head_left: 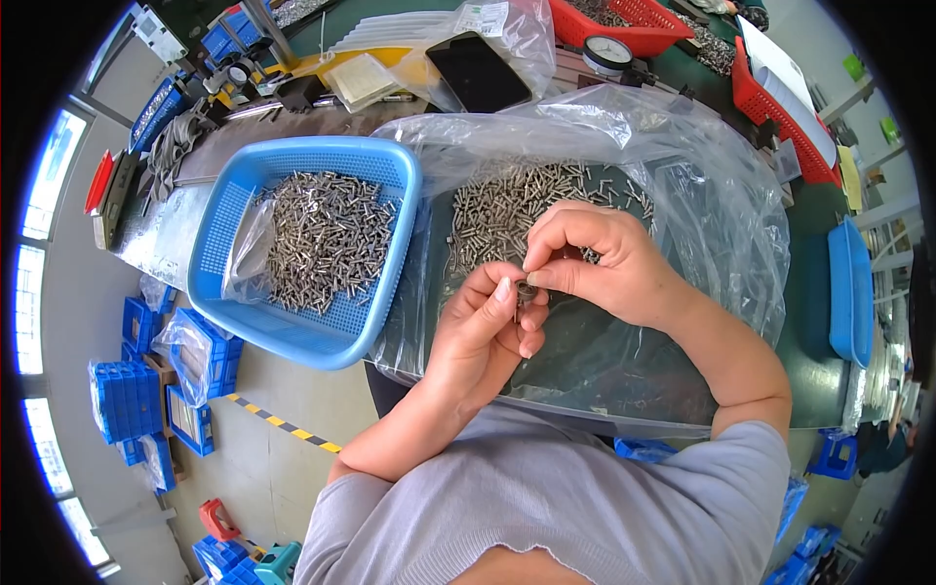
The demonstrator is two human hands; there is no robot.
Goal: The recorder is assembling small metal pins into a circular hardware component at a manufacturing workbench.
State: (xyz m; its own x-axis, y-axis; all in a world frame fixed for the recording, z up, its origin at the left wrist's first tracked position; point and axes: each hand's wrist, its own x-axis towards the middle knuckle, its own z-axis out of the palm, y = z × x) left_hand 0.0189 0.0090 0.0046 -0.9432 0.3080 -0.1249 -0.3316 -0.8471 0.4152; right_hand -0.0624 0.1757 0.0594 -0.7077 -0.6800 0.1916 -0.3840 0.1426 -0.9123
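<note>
Close to the table's front edge, my two hands meet at the fingertips. My left hand [473, 336] curls around a small, dark, ring-shaped metal part [526, 291] and keeps it between thumb and fingers. Thumb and forefinger of my right hand [614, 263] are pinched together just above that part; whatever lies between them is too small to make out. Just beyond my hands, a loose pile of short metal pins [502, 210] lies on clear plastic sheeting [702, 156]. Left of them stands a blue plastic basket [409, 195] with many similar pins [331, 234] inside.
A black phone [478, 73] lies behind the sheeting, with a dial gauge [607, 54] to its right. Red baskets [643, 37] stand at the back, a blue tray [850, 292] at the far right. Blue crates [127, 400] are stacked on the floor to the left.
</note>
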